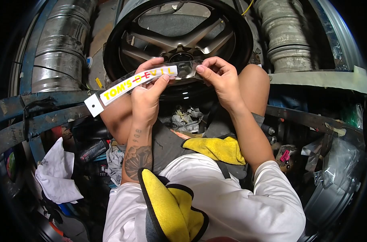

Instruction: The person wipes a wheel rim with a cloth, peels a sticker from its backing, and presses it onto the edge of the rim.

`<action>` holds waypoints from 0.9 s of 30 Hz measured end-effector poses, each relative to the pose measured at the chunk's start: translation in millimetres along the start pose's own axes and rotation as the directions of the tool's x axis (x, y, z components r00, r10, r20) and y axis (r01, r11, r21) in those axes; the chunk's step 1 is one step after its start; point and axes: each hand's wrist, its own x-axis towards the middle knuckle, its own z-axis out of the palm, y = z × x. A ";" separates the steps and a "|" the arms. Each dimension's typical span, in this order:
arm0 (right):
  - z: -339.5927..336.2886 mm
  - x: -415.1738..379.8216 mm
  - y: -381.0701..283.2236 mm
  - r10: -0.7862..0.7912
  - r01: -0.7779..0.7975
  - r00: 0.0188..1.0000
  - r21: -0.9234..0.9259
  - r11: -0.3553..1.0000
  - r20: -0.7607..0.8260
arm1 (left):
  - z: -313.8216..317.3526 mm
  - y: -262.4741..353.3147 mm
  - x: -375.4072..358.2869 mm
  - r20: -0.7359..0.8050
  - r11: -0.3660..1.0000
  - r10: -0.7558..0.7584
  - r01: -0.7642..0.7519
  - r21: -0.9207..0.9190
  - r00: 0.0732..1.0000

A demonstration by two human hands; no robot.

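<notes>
Between my hands is a curved sticker (123,88) with yellow and red lettering, "TOM'S DEVIL", on a white backing. It sits inside a clear plastic sleeve (187,71) that has a white hanging tab (94,105) at its left end. My left hand (149,86) is closed on the sleeve and sticker, thumb on top near the last letters. At the sleeve's right end, my right hand (221,76) pinches the clear plastic between thumb and fingers. Directly behind them stands a dark spoked wheel rim (179,38), partly hidden by the sleeve and hands.
Stacked metal wheel barrels stand at left (62,44) and right (286,36). Blue metal frame bars (50,105) cross both sides. A yellow cloth (219,149) lies on my lap, another yellow cloth (171,205) over my shirt. Crumpled paper (187,119) lies below the rim.
</notes>
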 end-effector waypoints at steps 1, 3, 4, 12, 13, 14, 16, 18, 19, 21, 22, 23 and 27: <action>0.0 -0.9 -0.8 0.023 -0.023 1.000 0.026 0.999 0.016 | 1.4 1.6 -0.1 0.016 1.000 0.005 -0.005 0.012 1.000; 0.7 -2.1 -3.5 0.065 -0.069 0.997 0.076 0.995 0.053 | 6.5 2.0 -0.8 0.068 0.993 -0.054 0.061 -0.099 0.996; 0.6 -2.8 -3.5 0.071 -0.074 0.996 0.058 0.996 0.055 | 9.2 1.7 -2.0 0.094 0.984 -0.082 0.096 -0.152 0.992; 0.6 -2.0 -3.4 0.054 -0.053 0.998 0.033 0.998 -0.021 | 15.1 -11.3 -5.3 -0.038 0.992 -0.080 0.076 -0.101 0.996; -0.3 -1.9 -4.2 0.051 -0.050 0.998 0.047 0.998 -0.025 | 12.7 -9.1 -4.2 -0.063 0.996 -0.057 0.052 -0.072 0.996; -0.9 -1.2 -5.5 0.047 -0.045 0.998 0.062 0.997 -0.028 | 12.2 -6.5 -3.0 -0.087 0.999 -0.031 0.027 -0.043 0.996; -1.4 -0.3 -5.4 0.061 -0.059 0.998 0.108 0.992 -0.015 | 12.1 -7.2 -3.7 -0.146 1.000 -0.013 0.010 -0.019 0.989; -1.6 -0.5 -2.7 0.098 -0.099 0.995 0.166 0.981 0.018 | 2.2 -15.0 -1.1 -0.109 0.997 0.067 -0.064 0.033 0.992; -1.9 -0.5 -3.6 0.145 -0.150 0.989 0.230 0.962 0.039 | 4.3 -9.7 -1.1 -0.129 0.996 0.055 -0.045 0.082 0.990; -3.4 -0.3 -5.8 0.234 -0.251 0.968 0.350 0.902 0.091 | 0.9 -6.2 -0.6 -0.082 0.997 0.023 -0.017 0.074 0.996; -6.1 0.4 -6.2 0.234 -0.271 0.962 0.358 0.894 0.144 | -0.9 -5.0 -0.5 -0.059 0.997 0.005 -0.001 0.071 0.998; -10.0 1.7 -6.5 0.233 -0.291 0.953 0.364 0.885 0.196 | -1.6 -4.3 0.0 -0.064 0.998 -0.010 0.014 0.058 0.998; -10.8 1.6 -3.1 0.030 -0.016 0.973 -0.063 0.998 0.227 | 2.4 2.1 1.9 -0.093 0.991 -0.116 0.109 -0.078 0.989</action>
